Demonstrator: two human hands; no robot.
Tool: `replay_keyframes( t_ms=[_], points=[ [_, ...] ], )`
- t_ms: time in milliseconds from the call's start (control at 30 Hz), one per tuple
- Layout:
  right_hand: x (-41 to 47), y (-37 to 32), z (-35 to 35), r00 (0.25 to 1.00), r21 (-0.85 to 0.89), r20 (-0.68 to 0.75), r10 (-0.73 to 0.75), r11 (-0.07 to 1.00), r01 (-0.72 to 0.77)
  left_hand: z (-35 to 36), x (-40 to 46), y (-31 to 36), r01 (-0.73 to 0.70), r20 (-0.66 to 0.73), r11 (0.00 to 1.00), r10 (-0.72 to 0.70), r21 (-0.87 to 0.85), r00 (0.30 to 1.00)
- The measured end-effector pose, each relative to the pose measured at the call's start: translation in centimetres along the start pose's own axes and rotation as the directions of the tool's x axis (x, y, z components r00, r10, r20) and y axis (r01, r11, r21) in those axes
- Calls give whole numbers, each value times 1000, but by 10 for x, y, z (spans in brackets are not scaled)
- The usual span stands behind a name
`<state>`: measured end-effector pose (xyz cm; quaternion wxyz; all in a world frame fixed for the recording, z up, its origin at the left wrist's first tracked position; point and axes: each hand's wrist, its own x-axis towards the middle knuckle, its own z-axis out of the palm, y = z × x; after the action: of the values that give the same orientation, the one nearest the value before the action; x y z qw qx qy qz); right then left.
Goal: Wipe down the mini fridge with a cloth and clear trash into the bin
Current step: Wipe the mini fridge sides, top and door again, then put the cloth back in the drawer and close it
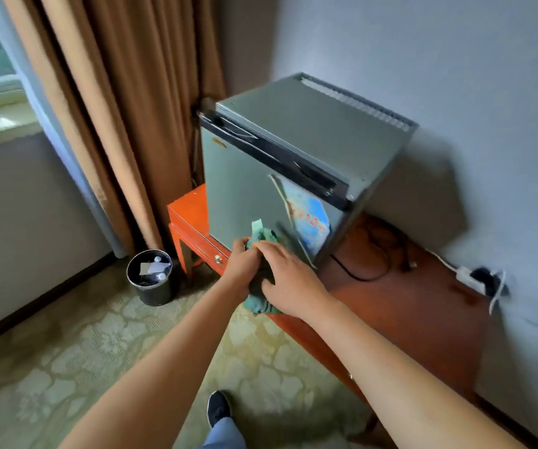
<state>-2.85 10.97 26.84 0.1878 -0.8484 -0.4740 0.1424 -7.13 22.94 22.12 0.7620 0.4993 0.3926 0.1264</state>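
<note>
A grey mini fridge stands on a low orange-brown wooden table, its door closed, with a blue and red sticker on the door's lower right. Both hands hold a green cloth in front of the door's bottom edge. My left hand grips the cloth from the left. My right hand lies over the cloth with its fingers curled on it. A black round bin with bottles and paper in it stands on the floor to the left.
Brown curtains hang behind the fridge, beside a window at the left. A black cable lies on the table; a white power strip sits by the wall. Patterned carpet covers the floor, and my shoe shows below.
</note>
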Motion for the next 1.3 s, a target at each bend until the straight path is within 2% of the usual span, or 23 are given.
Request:
replay_keyframes(
  t_ms=[233, 400, 600, 733, 833, 1000, 1067, 1167, 1300],
  points=[
    [-93, 69, 26, 967, 155, 38, 251, 955, -254, 64, -34, -86, 87, 82, 945, -118, 315, 990],
    [-141, 110, 46, 914, 281, 65, 400, 872, -401, 91, -51, -130, 88, 152, 821, -208, 565, 966],
    [-186, 148, 88, 793, 618, 161, 588, 566, -545, 100, -61, -187, -31, 248, 658, -240, 752, 939],
    [-202, 170, 119, 677, 801, 247, 693, 247, -545, 100, -60, -214, -116, 320, 571, -271, 813, 908],
    [-209, 183, 138, 562, 852, 348, 750, -4, -523, 101, -47, -233, -170, 335, 442, -326, 880, 884],
    [-218, 217, 177, 417, 853, 458, 785, -256, -455, 107, -16, -268, -305, 370, 219, -396, 927, 840],
    [-221, 234, 191, 362, 838, 496, 790, -326, -437, 111, -4, -281, -362, 384, 136, -438, 922, 813],
    [-224, 263, 213, 293, 809, 533, 794, -376, -452, 120, 12, -303, -444, 409, 59, -510, 894, 757],
    [-218, 294, 241, 272, 772, 524, 807, -316, -552, 134, 31, -330, -504, 423, 25, -580, 863, 696]
  ],
)
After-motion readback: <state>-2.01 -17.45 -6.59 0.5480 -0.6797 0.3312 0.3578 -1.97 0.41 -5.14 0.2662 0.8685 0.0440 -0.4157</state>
